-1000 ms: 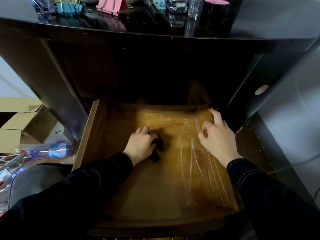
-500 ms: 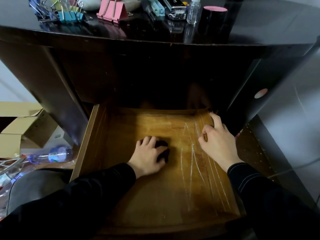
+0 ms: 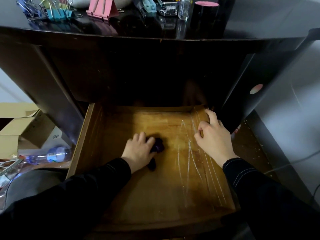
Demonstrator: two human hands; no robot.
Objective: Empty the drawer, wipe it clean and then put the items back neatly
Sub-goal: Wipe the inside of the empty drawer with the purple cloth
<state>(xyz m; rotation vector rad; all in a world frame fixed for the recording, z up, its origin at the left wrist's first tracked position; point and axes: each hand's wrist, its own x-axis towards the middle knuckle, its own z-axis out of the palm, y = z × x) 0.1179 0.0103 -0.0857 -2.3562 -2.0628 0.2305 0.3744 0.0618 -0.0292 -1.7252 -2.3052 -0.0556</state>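
The wooden drawer (image 3: pixel 86 129) stands pulled out below the dark desk, with nothing in it but a cloth. My left hand (image 3: pixel 138 151) presses a small dark purple cloth (image 3: pixel 158 145) onto the drawer floor, fingers curled over it. My right hand (image 3: pixel 213 137) rests on the drawer's right wall with its fingers bent over the rim and the forefinger stretched toward the back corner. Pale streaks (image 3: pixel 188 153) run along the right half of the drawer floor. The taken-out items lie on the desktop (image 3: pixel 259 19): coloured binder clips (image 3: pixel 57 13), a pink clip (image 3: pixel 102 7), a stapler (image 3: pixel 166 6), a dark cup (image 3: pixel 207 13).
Cardboard boxes (image 3: pixel 22 129) and a plastic bottle (image 3: pixel 55 154) lie on the floor to the left. A dark cabinet side with a pink sticker (image 3: pixel 256 88) stands to the right, with a grey floor beyond it. A grey cushion (image 3: pixel 34 184) sits near my left arm.
My left hand has slid the cloth back and forth across the middle of the drawer floor. My right hand has stayed on the right wall.
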